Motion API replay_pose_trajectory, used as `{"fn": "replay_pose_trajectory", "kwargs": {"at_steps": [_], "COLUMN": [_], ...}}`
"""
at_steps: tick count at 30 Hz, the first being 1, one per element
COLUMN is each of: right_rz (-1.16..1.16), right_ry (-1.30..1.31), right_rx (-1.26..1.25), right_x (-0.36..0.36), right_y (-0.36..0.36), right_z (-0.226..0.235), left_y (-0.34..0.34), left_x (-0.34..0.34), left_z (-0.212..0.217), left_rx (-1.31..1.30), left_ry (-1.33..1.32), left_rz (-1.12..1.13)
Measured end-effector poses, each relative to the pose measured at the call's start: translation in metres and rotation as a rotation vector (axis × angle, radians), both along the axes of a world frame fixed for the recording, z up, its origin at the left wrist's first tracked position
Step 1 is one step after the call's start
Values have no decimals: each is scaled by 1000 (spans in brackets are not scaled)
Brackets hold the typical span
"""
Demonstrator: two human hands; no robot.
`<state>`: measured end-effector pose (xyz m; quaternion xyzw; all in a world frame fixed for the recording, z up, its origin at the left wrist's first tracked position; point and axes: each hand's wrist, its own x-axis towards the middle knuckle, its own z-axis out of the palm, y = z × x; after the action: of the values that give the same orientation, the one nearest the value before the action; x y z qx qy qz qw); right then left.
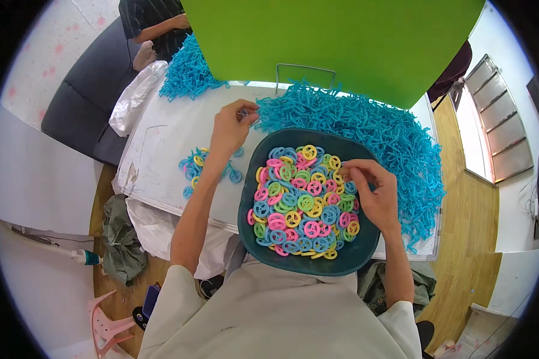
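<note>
A dark green basin full of small plastic spoked wheels in pink, yellow, green and blue rests against my front at the table's near edge. My right hand reaches over its right rim, thumb and fingers drawn together at the wheels; what they pinch is hidden. At the near left end of a large heap of thin blue plastic pieces, my left hand has its fingertips closed on a blue plastic piece. Left of the basin, partly behind my left forearm, lie several blue pieces with wheels fitted.
A tall green panel stands across the white table, with a metal wire handle at its foot. Another blue heap lies far left, near another person's arm. A pink stool is on the floor.
</note>
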<state>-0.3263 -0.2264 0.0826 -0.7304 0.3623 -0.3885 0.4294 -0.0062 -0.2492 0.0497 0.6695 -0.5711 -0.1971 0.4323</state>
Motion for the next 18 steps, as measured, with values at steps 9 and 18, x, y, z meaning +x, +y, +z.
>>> {"fn": "replay_pose_trajectory", "kwargs": {"at_steps": [9,18], "right_rz": [6,36], "right_ry": [-115,167], "right_rx": [-1,-656], "right_x": [32,18], "right_y": [3,-10], "right_z": [37,13], "left_y": [38,37], "left_x": [-80,-96], "left_z": [77,67], "left_rx": [44,363], "left_ry": [577,631], "left_rz": [-434,-587]}}
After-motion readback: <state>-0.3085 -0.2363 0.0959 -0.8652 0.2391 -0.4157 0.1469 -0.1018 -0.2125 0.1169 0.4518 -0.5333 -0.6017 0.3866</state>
